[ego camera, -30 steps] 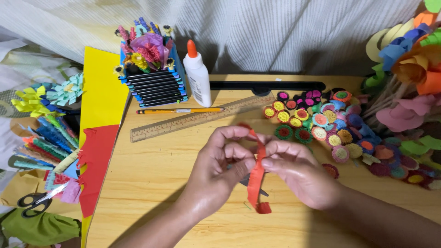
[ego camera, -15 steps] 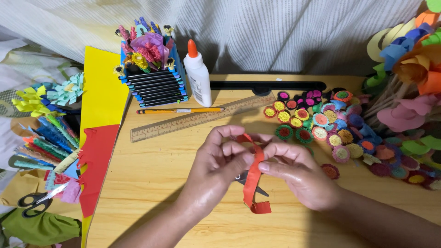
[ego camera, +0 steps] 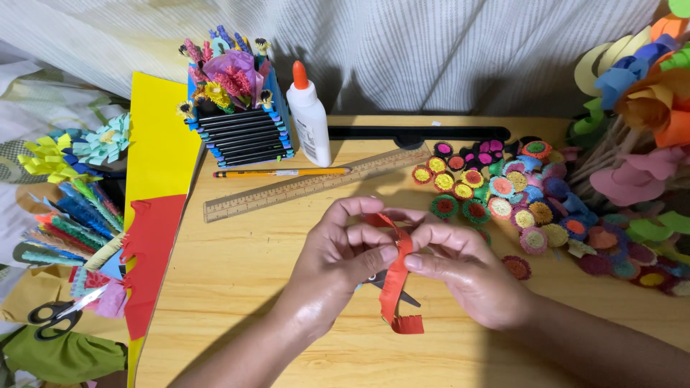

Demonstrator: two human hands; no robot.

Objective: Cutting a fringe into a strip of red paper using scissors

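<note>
Wooden craft table [ego camera: 237,287], striped cloth backdrop [ego camera: 431,43].
Left hand [ego camera: 341,248] and right hand [ego camera: 467,269] pinch a red fringed paper strip [ego camera: 394,284]; beyond it, ruler [ego camera: 302,187], glue bottle [ego camera: 309,118], paper flowers [ego camera: 503,190].

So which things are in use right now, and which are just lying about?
In use: red paper strip, pinched by left hand and right hand.

Lying about: glue bottle, ruler, pencil, scissors, paper flowers.
</note>
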